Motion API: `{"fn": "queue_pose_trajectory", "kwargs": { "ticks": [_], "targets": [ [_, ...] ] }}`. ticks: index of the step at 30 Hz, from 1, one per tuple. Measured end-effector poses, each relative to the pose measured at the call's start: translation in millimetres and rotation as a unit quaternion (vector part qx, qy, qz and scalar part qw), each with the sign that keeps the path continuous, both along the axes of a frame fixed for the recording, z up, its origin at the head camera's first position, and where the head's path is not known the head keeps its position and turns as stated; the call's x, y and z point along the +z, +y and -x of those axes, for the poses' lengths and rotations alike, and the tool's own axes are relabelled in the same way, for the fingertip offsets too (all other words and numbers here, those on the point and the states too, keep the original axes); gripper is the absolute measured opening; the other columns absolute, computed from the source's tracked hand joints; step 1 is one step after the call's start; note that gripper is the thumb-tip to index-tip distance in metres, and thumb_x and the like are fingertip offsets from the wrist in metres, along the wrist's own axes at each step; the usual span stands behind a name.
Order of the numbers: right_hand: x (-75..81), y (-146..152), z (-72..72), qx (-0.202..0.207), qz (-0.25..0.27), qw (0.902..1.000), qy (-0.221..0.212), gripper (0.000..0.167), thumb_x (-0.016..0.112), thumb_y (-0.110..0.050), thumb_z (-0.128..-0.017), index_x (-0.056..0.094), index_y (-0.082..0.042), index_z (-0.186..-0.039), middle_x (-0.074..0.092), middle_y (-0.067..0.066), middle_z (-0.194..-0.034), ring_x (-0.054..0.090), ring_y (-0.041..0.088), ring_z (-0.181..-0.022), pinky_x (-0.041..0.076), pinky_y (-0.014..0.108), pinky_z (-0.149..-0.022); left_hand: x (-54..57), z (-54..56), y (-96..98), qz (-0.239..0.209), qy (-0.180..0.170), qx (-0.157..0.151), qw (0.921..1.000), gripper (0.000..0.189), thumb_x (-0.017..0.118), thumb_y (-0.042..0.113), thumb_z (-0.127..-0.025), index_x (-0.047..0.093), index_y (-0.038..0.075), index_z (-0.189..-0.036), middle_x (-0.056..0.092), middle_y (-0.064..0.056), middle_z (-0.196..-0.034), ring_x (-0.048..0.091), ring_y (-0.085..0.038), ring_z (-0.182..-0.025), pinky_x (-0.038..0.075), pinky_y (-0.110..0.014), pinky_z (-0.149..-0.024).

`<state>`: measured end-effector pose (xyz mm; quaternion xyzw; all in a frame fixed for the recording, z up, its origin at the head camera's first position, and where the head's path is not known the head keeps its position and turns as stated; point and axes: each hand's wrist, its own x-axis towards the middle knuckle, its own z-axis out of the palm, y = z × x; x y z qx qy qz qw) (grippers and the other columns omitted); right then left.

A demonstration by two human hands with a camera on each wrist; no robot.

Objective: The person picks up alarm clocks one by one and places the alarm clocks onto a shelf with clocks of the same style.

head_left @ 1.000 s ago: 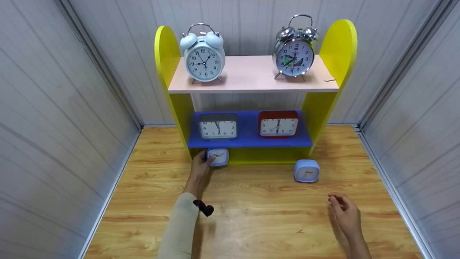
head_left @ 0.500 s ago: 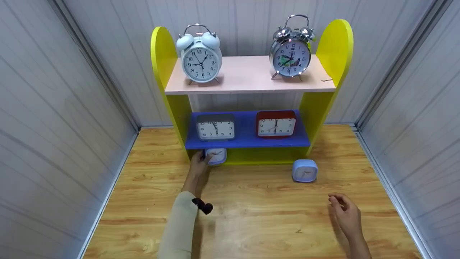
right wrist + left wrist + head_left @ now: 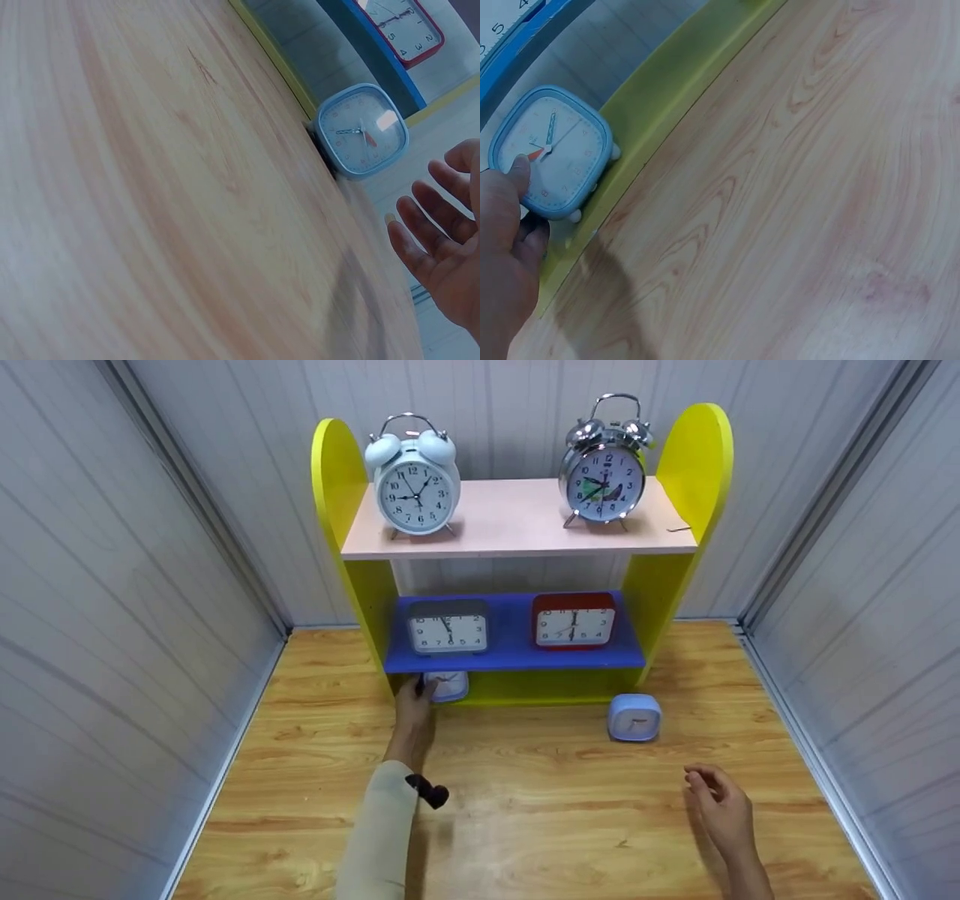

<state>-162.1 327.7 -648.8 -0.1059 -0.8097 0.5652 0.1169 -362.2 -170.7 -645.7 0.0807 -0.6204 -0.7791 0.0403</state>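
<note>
My left hand (image 3: 412,706) grips a small light-blue alarm clock (image 3: 555,154) by its left side, thumb over the face. In the head view the clock's top is hidden under the blue shelf board (image 3: 517,661); it stands at the yellow bottom strip (image 3: 641,139) of the shelf unit. My right hand (image 3: 721,808) hovers over the wooden surface at the lower right, fingers loosely curled, holding nothing. Ahead of it another small light-blue alarm clock (image 3: 634,718) stands in front of the unit's right side, apart from the fingers.
On the pink top board (image 3: 517,510) are a white twin-bell clock (image 3: 418,495) and a silver twin-bell clock (image 3: 606,484). A grey clock (image 3: 448,630) and a red clock (image 3: 574,624) stand on the blue board. Panel walls (image 3: 135,607) enclose the wooden surface (image 3: 540,810).
My left hand has pushed its clock back and slightly left, further under the blue board. The head view has shifted a little. My right hand has stayed in place.
</note>
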Motion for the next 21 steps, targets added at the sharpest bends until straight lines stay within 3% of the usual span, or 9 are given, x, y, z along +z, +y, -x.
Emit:
{"fn": "queue_pose_trajectory", "kwargs": {
  "ticks": [4,11,14,18,21],
  "targets": [
    [0.1,1.9,0.0,-0.003,-0.003,1.0000,0.004,0.036,0.062,-0.029,-0.109,0.070,0.001,-0.127,0.073,0.012,-0.119,0.067,0.004,-0.103,0.056,0.019,-0.085,0.1,0.1,0.5,-0.018,-0.002,0.009,0.9998,0.044,0.053,0.007,-0.111,0.047,-0.002,-0.154,0.040,-0.012,-0.166,0.033,-0.026,-0.154,0.030,-0.038,-0.124],
    [-0.6,4.2,-1.4,-0.007,-0.007,0.9999,-0.002,0.037,0.061,-0.030,-0.109,0.070,0.001,-0.127,0.073,0.015,-0.120,0.066,0.000,-0.101,0.055,0.018,-0.085,-1.5,1.6,2.3,0.010,-0.001,0.019,0.9998,0.053,0.052,0.008,-0.111,0.037,0.000,-0.162,0.031,-0.012,-0.171,0.024,-0.026,-0.159,0.025,-0.038,-0.126],
    [0.0,3.9,-1.6,-0.005,-0.010,0.9999,-0.001,0.038,0.061,-0.030,-0.110,0.069,0.002,-0.127,0.072,0.016,-0.119,0.068,0.003,-0.102,0.055,0.017,-0.084,-3.4,4.5,-0.9,0.106,0.022,0.014,0.9940,0.050,0.051,0.005,-0.111,0.038,-0.008,-0.158,0.036,-0.023,-0.166,0.031,-0.034,-0.156,0.030,-0.044,-0.124],
    [0.6,3.5,-2.1,-0.004,-0.009,0.9999,-0.006,0.040,0.061,-0.032,-0.110,0.069,0.002,-0.128,0.072,0.016,-0.119,0.069,0.007,-0.103,0.054,0.017,-0.084,-4.9,7.4,-3.3,0.208,0.039,0.014,0.9773,0.049,0.049,0.002,-0.110,0.038,-0.015,-0.155,0.040,-0.033,-0.159,0.036,-0.044,-0.151,0.034,-0.050,-0.122],
    [0.4,3.8,-1.6,-0.005,-0.006,0.9999,-0.012,0.041,0.061,-0.034,-0.109,0.069,0.001,-0.128,0.072,0.016,-0.120,0.068,0.008,-0.104,0.054,0.017,-0.084,-4.4,6.6,0.2,0.156,0.029,0.014,0.9873,0.052,0.047,0.003,-0.111,0.033,-0.012,-0.159,0.036,-0.028,-0.164,0.031,-0.039,-0.155,0.028,-0.047,-0.125]
  ]
}}
